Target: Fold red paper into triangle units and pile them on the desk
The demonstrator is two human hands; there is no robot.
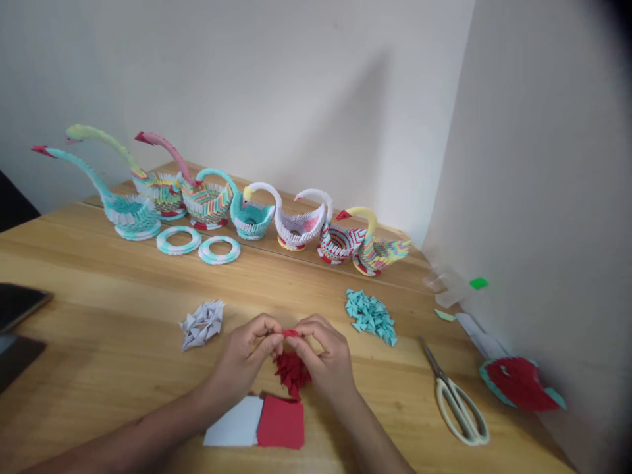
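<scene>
Between the fingertips of both hands is a small piece of red paper (291, 333), mostly covered by the fingers. My left hand (254, 342) pinches its left end, and my right hand (323, 349) pinches its right end. Just below them on the table lies a pile of folded red paper pieces (293, 374). Nearer to me are a stack of red paper rectangles (281, 422) and a stack of white paper (234, 424), side by side. A heap of folded white pieces (201, 324) sits left of my hands, and a heap of folded turquoise pieces (370, 316) lies to the right.
Several folded-paper swans (251, 217) stand along the back by the wall, with two paper rings (220, 250) before them. Scissors (457, 401) lie at right, near a red and turquoise paper piece (521, 383). A dark phone-like object (22, 306) is at left.
</scene>
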